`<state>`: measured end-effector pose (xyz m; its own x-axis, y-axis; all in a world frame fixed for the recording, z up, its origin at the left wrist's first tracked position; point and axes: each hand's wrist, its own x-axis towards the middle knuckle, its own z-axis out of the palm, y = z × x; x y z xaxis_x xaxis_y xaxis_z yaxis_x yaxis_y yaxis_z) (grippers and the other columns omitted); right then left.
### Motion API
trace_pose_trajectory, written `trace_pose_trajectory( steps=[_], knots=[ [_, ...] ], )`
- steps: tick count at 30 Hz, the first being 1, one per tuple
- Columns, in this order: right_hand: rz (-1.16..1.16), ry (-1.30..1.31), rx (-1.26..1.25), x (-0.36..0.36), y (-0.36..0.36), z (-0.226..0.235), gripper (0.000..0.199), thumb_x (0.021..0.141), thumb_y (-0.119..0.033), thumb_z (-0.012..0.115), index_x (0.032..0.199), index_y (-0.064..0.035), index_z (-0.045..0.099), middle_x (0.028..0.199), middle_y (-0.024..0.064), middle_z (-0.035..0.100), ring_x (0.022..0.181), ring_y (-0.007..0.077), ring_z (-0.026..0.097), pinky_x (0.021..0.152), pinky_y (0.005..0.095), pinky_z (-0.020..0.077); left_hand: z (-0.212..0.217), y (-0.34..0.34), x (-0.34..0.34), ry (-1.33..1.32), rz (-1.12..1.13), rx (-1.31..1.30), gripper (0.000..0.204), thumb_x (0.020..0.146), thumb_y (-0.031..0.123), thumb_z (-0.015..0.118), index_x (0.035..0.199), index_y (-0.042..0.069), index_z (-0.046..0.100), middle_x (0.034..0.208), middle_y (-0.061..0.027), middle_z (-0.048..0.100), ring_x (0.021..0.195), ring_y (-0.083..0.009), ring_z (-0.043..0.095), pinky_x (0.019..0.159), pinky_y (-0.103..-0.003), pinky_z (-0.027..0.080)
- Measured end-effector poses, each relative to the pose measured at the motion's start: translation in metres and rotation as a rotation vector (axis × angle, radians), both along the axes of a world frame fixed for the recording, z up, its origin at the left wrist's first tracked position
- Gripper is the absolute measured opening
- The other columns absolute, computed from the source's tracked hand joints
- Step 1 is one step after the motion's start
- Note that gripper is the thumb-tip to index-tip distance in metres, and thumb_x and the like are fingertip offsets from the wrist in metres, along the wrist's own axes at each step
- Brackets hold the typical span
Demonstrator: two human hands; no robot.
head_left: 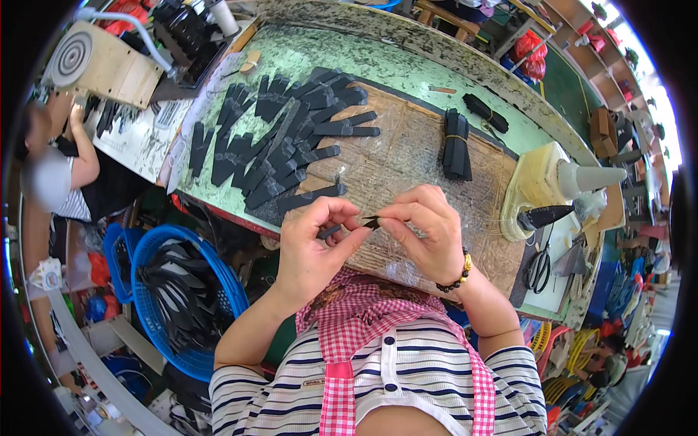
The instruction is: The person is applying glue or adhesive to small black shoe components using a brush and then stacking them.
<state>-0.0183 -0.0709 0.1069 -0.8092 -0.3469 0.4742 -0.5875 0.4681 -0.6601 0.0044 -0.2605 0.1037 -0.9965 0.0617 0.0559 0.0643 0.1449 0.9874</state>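
Observation:
Both of my hands meet over the near edge of the work table point(407, 80). My left hand point(314, 247) and my right hand point(422, 231) pinch one small flat black strip point(369, 221) between their fingertips, each at one end. A beaded bracelet point(458, 277) circles my right wrist. Just beyond my hands, many similar black strips point(280, 145) lie spread in overlapping rows on brown paper point(407, 160). A bound bundle of black strips point(456, 145) rests farther right.
A white glue bottle in a holder point(552, 185) stands at right, with scissors point(539, 269) near it. A blue basket point(182, 291) of black pieces sits low left. Another person point(58, 167) works at the left. A second small bundle point(486, 112) lies at the back.

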Motion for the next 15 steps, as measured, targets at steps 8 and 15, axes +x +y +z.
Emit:
trace_pose_trajectory(
  steps=[8, 15],
  knots=[
    [0.006, -0.262, -0.057, 0.0017, -0.0003, 0.004, 0.01, 0.079, -0.007, 0.071, 0.089, -0.0058, 0.069, 0.084, 0.0058, 0.063, 0.075, 0.019, 0.059, 0.072, 0.0301, 0.0442, -0.0059, -0.0068, 0.0017, 0.028, -0.056, -0.026, 0.02, 0.076, -0.002, 0.073, 0.095, -0.001, 0.07, 0.077, -0.0035, 0.064, 0.062, -0.0058, 0.054, 0.058, -0.021, 0.043],
    [0.122, -0.34, -0.141, -0.0055, -0.0007, 0.007, 0.011, 0.079, -0.006, 0.071, 0.09, -0.0035, 0.069, 0.082, 0.0066, 0.063, 0.073, 0.0185, 0.06, 0.067, 0.0285, 0.0463, -0.01, -0.0123, -0.0009, 0.017, -0.117, 0.005, 0.012, 0.076, -0.001, 0.073, 0.087, -0.002, 0.07, 0.078, -0.0054, 0.065, 0.064, -0.0071, 0.055, 0.058, -0.023, 0.044]
  ],
)
